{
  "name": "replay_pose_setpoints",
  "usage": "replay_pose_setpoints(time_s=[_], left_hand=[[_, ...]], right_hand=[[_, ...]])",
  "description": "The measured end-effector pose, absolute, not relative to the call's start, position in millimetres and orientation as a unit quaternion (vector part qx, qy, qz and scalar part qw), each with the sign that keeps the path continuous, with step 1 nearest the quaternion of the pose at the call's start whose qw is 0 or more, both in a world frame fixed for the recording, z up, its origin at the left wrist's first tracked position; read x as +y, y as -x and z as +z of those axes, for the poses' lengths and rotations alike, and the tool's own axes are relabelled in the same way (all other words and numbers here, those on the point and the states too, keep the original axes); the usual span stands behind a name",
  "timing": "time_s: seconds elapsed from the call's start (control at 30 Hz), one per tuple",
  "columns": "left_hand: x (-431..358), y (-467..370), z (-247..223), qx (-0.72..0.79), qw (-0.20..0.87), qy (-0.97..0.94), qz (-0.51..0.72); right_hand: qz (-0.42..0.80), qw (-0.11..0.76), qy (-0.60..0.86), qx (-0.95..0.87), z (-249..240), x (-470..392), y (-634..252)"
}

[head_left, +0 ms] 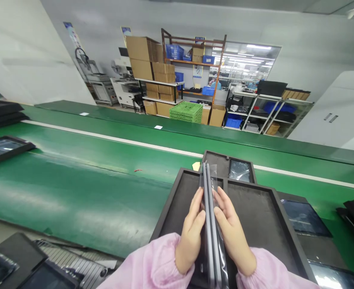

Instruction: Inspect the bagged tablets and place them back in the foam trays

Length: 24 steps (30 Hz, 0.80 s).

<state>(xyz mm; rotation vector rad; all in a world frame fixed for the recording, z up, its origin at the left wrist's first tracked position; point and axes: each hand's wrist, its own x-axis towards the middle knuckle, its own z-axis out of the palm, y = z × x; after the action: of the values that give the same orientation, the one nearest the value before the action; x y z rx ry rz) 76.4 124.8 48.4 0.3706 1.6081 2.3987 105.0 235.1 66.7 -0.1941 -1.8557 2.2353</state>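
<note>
Two thin grey tablets [210, 224], standing on edge face to face, are pressed between my hands. Clear plastic film sticks out around their far end and sides. My left hand [191, 233] lies against the left side, its fingers and thumb closed on the pair. From the right side, my right hand [232, 233] grips them the same way. Below them is a black foam tray [255, 212] with two shallow compartments. How the near end of the tablets meets the tray is hidden by the tablets and my hands.
A green conveyor bench [104, 176] runs across. Behind the tray sits another foam tray [217, 162] holding a screen [239, 170]. More screens [305, 216] lie at right; a tray with a screen [2, 148] is at left. Green crates [186, 111] and shelves stand beyond.
</note>
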Motion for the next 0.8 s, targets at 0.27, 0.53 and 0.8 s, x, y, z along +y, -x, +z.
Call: replay_pose_setpoints(time_s=[0.27, 0.53, 0.8], left_hand=[[117.4, -70.6, 52.3, 0.482, 0.147, -0.192, 0.842], [111.4, -66.5, 62.8, 0.535, 0.183, -0.175, 0.806], [113.8, -57.4, 72.7, 0.581, 0.165, -0.169, 0.779]], right_hand=[[0.766, 0.094, 0.086, -0.630, 68.6, 244.4, -110.2], [0.760, 0.076, 0.090, -0.639, 68.7, 250.8, -112.0], [0.765, 0.072, 0.085, -0.634, 68.2, 251.9, -114.2]])
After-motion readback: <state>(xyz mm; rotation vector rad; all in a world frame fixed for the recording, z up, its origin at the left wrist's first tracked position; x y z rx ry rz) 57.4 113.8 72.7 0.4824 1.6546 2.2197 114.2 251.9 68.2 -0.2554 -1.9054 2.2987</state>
